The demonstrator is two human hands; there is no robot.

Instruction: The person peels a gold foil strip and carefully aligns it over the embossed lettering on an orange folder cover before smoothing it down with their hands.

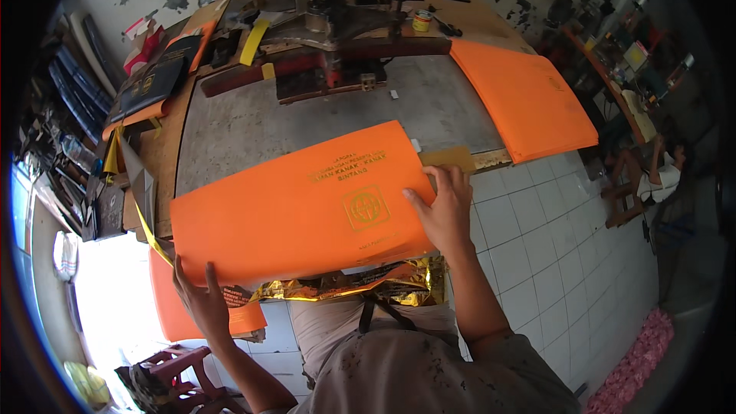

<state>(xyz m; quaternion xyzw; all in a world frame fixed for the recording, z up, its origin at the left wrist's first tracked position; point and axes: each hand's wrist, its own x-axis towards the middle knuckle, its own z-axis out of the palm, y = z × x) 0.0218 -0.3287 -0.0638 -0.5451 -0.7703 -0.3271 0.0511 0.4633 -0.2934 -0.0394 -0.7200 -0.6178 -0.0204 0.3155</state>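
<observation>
A large orange cover sheet with gold lettering and a square gold emblem is held over the near edge of the press table, tilted up to the right. My left hand grips its lower left edge, fingers over the front. On the right edge, my right hand is closed with the thumb on the front face. Crumpled gold foil lies across my lap below the sheet. Under the left end, another orange sheet hangs partly hidden by my left hand.
A heavy stamping press stands over the grey metal tabletop. A stack of orange covers overhangs the right edge. Dark covers lie at far left. A small yellow tin stands behind. Another person sits at right.
</observation>
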